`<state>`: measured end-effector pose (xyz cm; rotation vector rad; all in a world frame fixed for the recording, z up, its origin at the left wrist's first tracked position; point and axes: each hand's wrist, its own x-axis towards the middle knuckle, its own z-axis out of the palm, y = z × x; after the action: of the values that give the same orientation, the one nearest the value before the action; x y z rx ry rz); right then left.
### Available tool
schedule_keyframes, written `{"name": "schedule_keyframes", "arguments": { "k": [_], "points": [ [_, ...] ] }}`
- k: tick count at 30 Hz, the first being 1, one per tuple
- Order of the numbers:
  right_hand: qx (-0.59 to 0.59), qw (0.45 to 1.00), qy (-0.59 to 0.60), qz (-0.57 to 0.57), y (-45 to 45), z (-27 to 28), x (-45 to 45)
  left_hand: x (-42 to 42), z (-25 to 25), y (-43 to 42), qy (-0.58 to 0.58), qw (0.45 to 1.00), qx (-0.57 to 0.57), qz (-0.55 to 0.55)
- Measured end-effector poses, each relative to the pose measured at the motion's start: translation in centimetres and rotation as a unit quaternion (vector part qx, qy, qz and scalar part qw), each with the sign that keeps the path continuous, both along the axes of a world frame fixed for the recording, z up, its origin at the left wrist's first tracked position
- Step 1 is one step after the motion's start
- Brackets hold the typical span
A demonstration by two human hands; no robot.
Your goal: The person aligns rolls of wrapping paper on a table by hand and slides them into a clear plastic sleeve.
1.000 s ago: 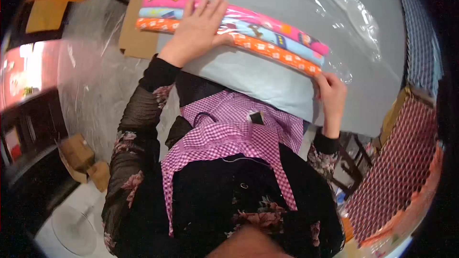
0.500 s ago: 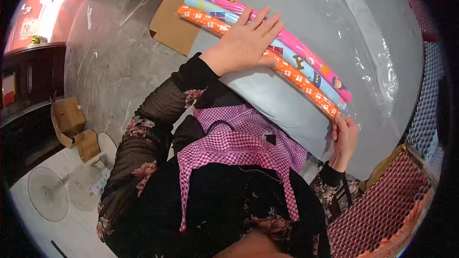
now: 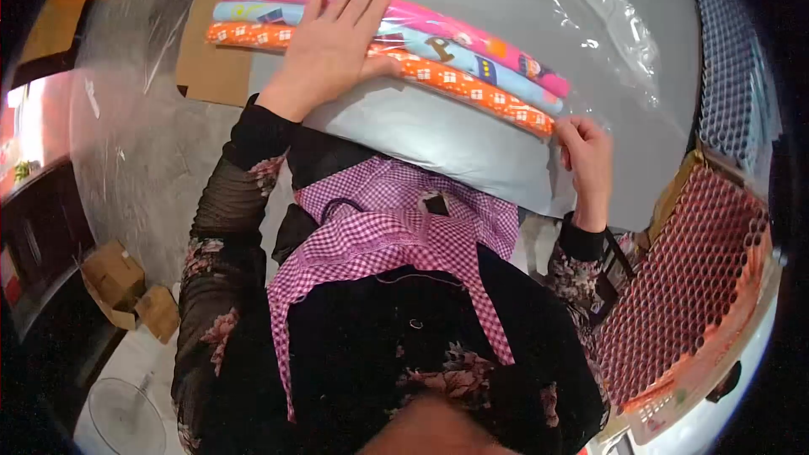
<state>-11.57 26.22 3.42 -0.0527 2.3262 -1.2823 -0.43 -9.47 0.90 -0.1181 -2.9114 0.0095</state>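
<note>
Three rolls of printed wrapping paper lie side by side under shiny clear plastic: a pink roll (image 3: pixel 421 18), a light blue roll (image 3: pixel 463 59) and an orange roll (image 3: pixel 480 94) with white gift prints. My left hand (image 3: pixel 333 42) rests flat across them, fingers spread, left of their middle. At the right end of the orange roll, my right hand (image 3: pixel 583 145) has its fingers pinched together. What sits between those fingertips is hidden. Beneath the rolls is a grey work surface (image 3: pixel 624 160), with a pale glossy sheet (image 3: pixel 404 131) along its near side.
Clear plastic film (image 3: pixel 628 25) lies across the surface's far right. Brown cardboard (image 3: pixel 223 76) is under the rolls' left end. Red honeycomb-like stacked material (image 3: pixel 683 286) stands at right, with a bluish stack (image 3: pixel 729 67) behind. An opened carton (image 3: pixel 114 278) sits on the floor at left.
The view has shifted, so the rolls and both hands appear farther left and higher. My left hand still presses flat; my right hand stays pinched at the orange roll's end.
</note>
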Motion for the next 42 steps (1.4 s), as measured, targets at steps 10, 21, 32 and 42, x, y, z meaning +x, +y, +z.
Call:
{"name": "schedule_keyframes", "arguments": {
  "k": [10,21,32,42],
  "points": [
    [-0.017,1.0,-0.007,-0.024,-0.6,-1.1,-0.8,0.4,0.6,-0.3,0.0,1.0,0.006,-0.004],
    [-0.11,0.984,-0.134,-0.037,0.0,-1.7,-2.7,0.7,1.1,-0.1,0.002,1.0,0.029,0.005],
    [-0.015,0.992,-0.124,0.004,0.0,0.2,-2.7,0.1,0.7,0.1,-0.02,0.999,0.047,-0.009],
    [-0.009,0.999,-0.035,0.007,-1.3,-0.6,-3.9,-0.2,1.0,0.2,-0.008,1.0,0.006,-0.01]
  ]
}}
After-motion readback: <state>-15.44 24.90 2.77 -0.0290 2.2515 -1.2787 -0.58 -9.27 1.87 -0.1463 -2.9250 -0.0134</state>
